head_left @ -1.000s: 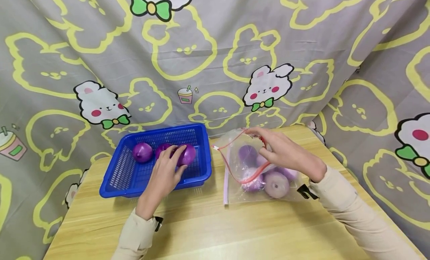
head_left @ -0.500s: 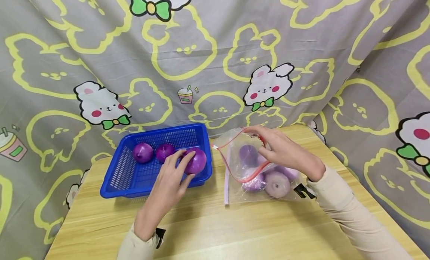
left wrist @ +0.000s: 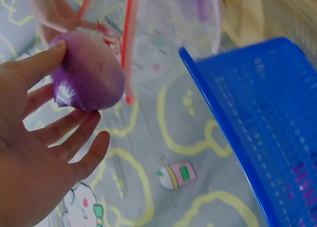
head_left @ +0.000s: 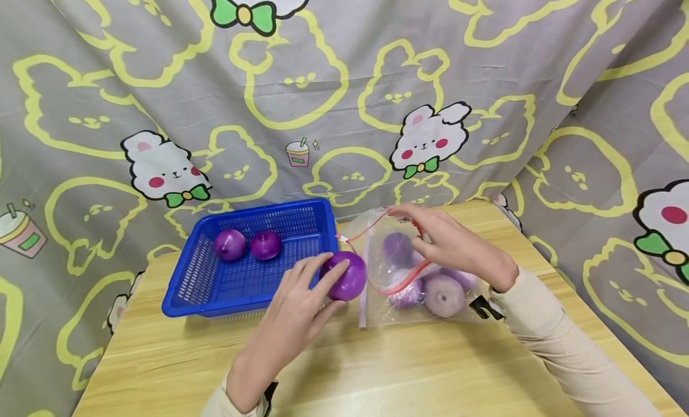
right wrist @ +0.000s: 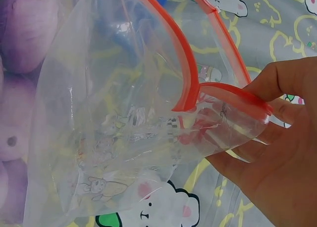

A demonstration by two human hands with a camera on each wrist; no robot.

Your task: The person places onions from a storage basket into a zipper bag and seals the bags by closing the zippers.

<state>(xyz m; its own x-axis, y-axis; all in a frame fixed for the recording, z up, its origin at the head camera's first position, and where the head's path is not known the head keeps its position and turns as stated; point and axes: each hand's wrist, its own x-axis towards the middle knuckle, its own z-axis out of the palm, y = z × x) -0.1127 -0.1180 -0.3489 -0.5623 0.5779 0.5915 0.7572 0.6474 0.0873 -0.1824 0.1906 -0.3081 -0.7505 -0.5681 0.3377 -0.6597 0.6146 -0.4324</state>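
My left hand point(head_left: 301, 300) holds a purple onion point(head_left: 347, 276) between thumb and fingers, in the air between the basket and the bag. The left wrist view shows the same onion point(left wrist: 89, 71) gripped at the fingertips. With my right hand point(head_left: 449, 240) I pinch the red-edged rim of a clear zip bag point(head_left: 377, 312), whose mouth gapes toward the left. In the right wrist view, thumb and fingers grip the red zip strip point(right wrist: 237, 98). Several onions point(head_left: 444, 296) lie inside the bag, seen through the plastic.
A blue plastic basket point(head_left: 183, 306) stands at the left of the wooden table point(head_left: 398, 375), with two purple onions point(head_left: 230, 244) near its back wall. A patterned grey curtain point(head_left: 334, 106) hangs behind the table and along its sides.
My left hand has lifted one onion out of the basket and carried it right, to the bag's left edge. The right hand and the bag have barely moved.
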